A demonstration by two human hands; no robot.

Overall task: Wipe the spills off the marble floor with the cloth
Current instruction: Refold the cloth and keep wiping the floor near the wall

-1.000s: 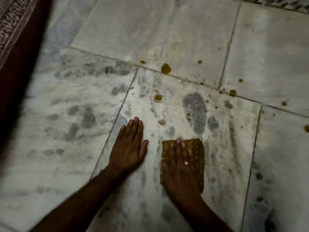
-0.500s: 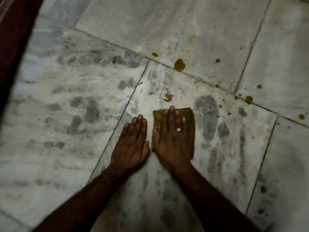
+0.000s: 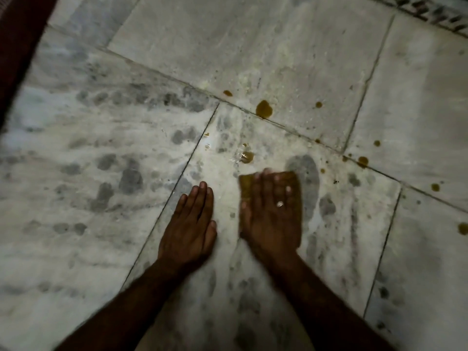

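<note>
Along the far left edge runs the dark red border of a rug (image 3: 15, 59). Beside it the marble floor (image 3: 76, 198) spreads out in pale slabs mottled with grey patches and split by thin dark joints.

The left hand (image 3: 188, 229) lies palm down on the bare marble just right of a diagonal joint. Its fingers are straight and close together, the thumb lies alongside, and it holds nothing.

A little to its right, with a strip of floor between them, the right hand (image 3: 272, 216) lies flat on the cloth (image 3: 296, 196). Its fingers are stretched out over the fabric and press it to the floor rather than curling round it. This hand is blurred, so its thumb is hard to make out. A ring (image 3: 279, 204) shows on one finger. The cloth is a brownish-yellow pad, spread on the slab under the palm, with its far left corner and right edge showing.

Just beyond the fingertips sits a small wet brown puddle (image 3: 247, 156), close to the cloth but apart from it. Farther off, by a joint, lies a larger brown drop (image 3: 264, 109). More brown drops (image 3: 362, 161) dot the slabs to the right, one (image 3: 463, 228) near the right edge. In the far right corner runs a dark patterned border (image 3: 430, 13).
</note>
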